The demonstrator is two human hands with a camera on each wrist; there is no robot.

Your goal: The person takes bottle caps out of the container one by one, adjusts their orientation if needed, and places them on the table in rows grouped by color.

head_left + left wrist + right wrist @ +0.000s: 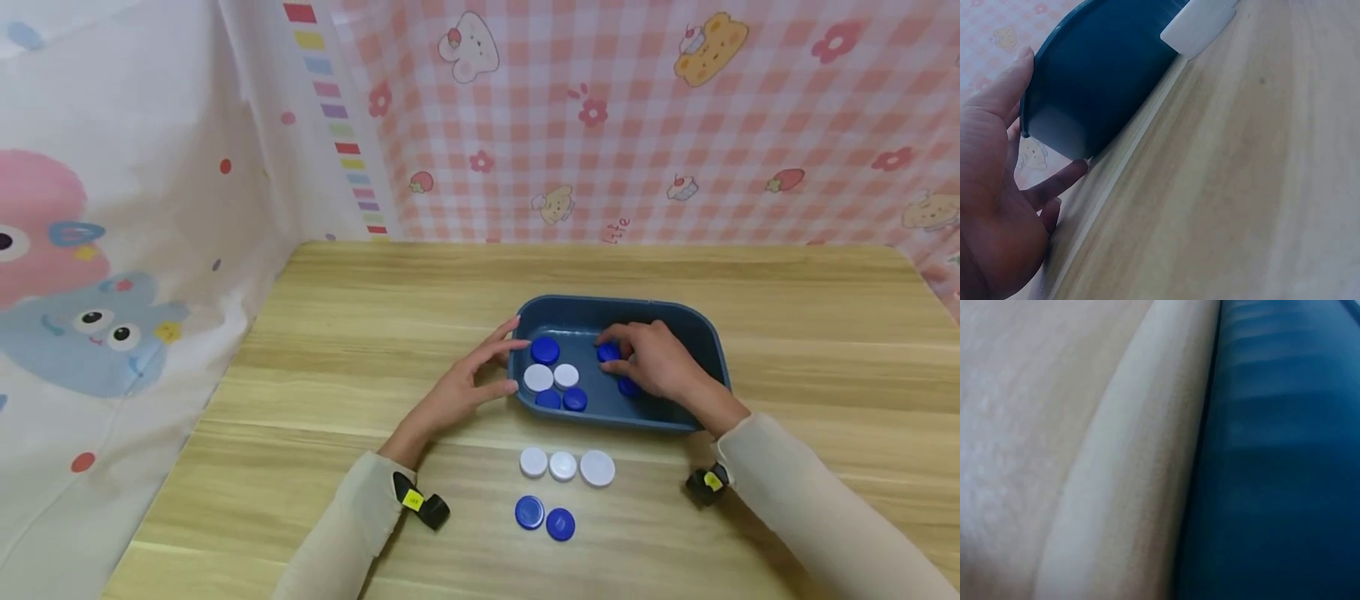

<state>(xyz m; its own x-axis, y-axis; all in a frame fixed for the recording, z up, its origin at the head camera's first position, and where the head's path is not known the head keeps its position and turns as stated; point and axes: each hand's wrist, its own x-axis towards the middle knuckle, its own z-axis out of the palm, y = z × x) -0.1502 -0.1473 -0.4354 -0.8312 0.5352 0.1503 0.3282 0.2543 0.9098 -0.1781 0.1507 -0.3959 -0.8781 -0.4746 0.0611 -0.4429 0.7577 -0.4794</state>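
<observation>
A dark blue plastic tub (622, 421) sits on the table, with blue and white bottle caps grouped at its left end, among them a blue cap (545, 351) and a white cap (537, 378). My left hand (465, 383) touches the tub's left end, fingers spread and fairly straight along the rim. The left wrist view shows this hand (997, 181) beside the tub wall (1097, 75). Inside the tub, my right hand (654, 360) pinches a blue bottle cap (609, 353) between thumb and fingers. Another blue cap (628, 387) is partly hidden under that hand.
In front of the tub, three white caps (562, 466) form a row on the wooden table (360, 333). Two blue caps (529, 512) lie nearer to me. A pink checked curtain (600, 142) hangs behind the table, and a white patterned one (150, 233) hangs at left.
</observation>
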